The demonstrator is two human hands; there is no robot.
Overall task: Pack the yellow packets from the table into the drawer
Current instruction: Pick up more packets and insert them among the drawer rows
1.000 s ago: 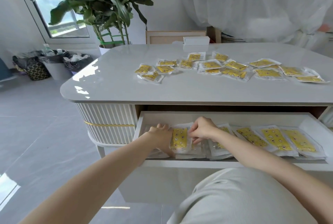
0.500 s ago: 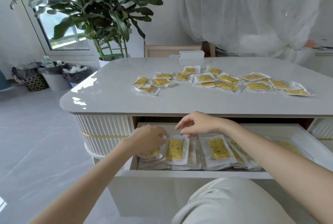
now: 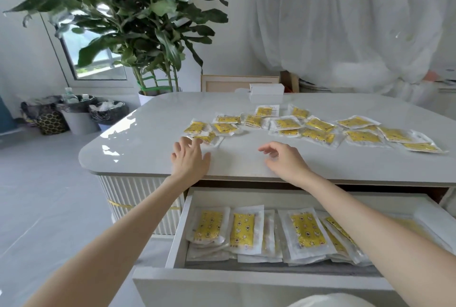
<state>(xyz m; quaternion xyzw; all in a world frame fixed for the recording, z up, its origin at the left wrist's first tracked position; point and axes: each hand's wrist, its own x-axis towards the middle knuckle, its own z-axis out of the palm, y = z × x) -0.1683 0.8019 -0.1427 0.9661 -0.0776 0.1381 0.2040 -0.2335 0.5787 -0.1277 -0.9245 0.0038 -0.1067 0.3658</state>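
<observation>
Yellow packets in clear plastic wrap (image 3: 318, 131) are scattered across the far half of the glossy white rounded tabletop (image 3: 138, 144), and a whole bunch more are already lined up flat inside the open white drawer (image 3: 246, 282) below it. Left hand (image 3: 190, 158) is open, fingers spread, empty, with the fingertips right at the nearest packet (image 3: 208, 137) at the left end of the spread, can't tell if they're actually touching it. Right hand (image 3: 286, 161) hovers over bare tabletop, fingers loosely curled, holding nothing, well short of the packets. Both forearms reach out over the drawer. Behind the table there's a small white box (image 3: 266, 88), a big leafy potted plant (image 3: 128, 23) and white sheer curtains (image 3: 345, 23)
</observation>
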